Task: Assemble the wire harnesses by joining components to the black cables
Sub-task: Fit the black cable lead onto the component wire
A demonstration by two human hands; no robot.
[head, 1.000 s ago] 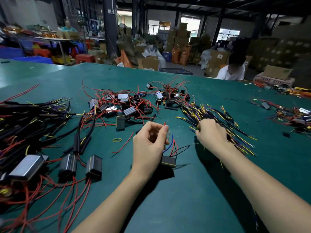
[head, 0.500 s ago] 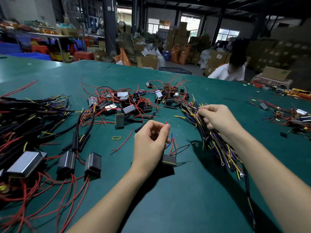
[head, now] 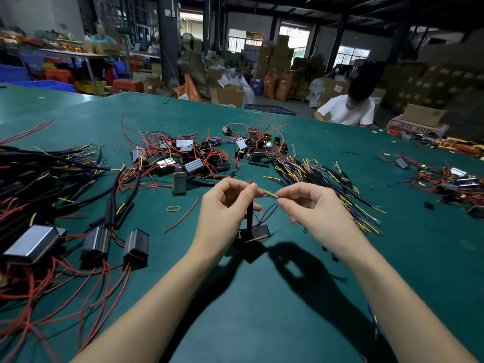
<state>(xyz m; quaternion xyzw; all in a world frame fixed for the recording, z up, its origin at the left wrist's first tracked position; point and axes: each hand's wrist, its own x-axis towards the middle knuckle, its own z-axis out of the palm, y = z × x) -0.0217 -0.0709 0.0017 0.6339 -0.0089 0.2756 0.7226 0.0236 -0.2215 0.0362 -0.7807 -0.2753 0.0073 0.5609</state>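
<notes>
My left hand (head: 225, 208) pinches the red wire tips of a small black box component (head: 258, 232) that hangs below it just over the green table (head: 262, 297). My right hand (head: 313, 209) pinches the yellow and blue wire ends of a black cable (head: 269, 193), held tip to tip with the red wires. The cable's black body (head: 249, 214) drops down between my hands. Its far end trails along my right forearm. A heap of black cables with yellow and purple ends (head: 322, 176) lies just beyond my right hand.
A pile of black box components with red wires (head: 183, 158) lies ahead. Joined harnesses with boxes (head: 97, 242) and black cables (head: 39, 179) cover the left. More parts (head: 450, 179) sit at the right. A yellow rubber band (head: 173, 208) lies by my left hand. A person (head: 348, 108) sits at the far edge.
My right hand left the cable heap with one black cable and came in beside my left hand. My left hand rose a little, lifting the box component.
</notes>
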